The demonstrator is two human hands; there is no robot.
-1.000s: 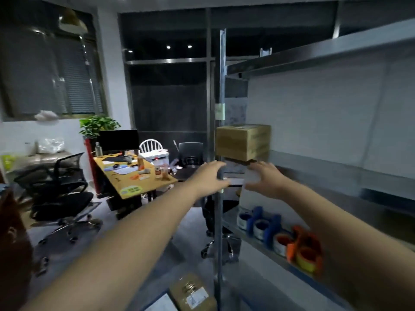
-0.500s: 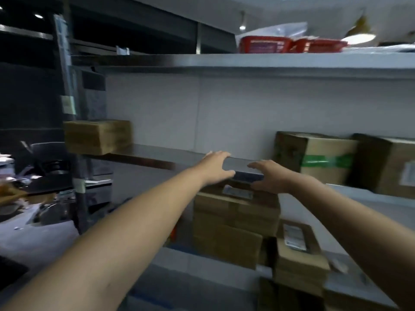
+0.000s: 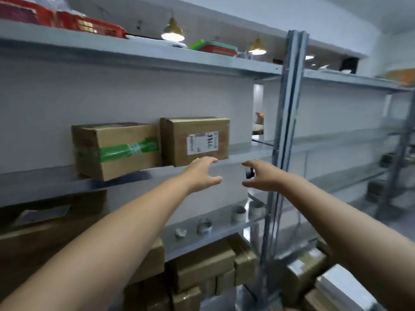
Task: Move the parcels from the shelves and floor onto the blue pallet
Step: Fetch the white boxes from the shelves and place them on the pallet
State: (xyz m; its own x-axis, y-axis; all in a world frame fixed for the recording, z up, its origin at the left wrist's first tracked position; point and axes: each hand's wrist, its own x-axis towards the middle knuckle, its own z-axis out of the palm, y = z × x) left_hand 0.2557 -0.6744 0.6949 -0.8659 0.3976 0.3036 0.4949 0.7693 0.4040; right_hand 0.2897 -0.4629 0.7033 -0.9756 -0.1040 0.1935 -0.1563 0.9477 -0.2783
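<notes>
Two cardboard parcels stand side by side on the middle metal shelf: one with green tape on the left and one with a white label on the right. My left hand reaches out with spread fingers just below the labelled parcel's front bottom edge, holding nothing. My right hand is stretched out to the right of that parcel, fingers open and empty. The blue pallet is not in view.
Several more cardboard parcels are stacked under the lower shelf. A steel upright post stands right of my right hand. Tape rolls lie on the lower shelf. Red and green trays sit on the top shelf.
My view has swung right along the shelving, from the end post to the two parcels. Both hands have travelled with it and now hover near the labelled parcel.
</notes>
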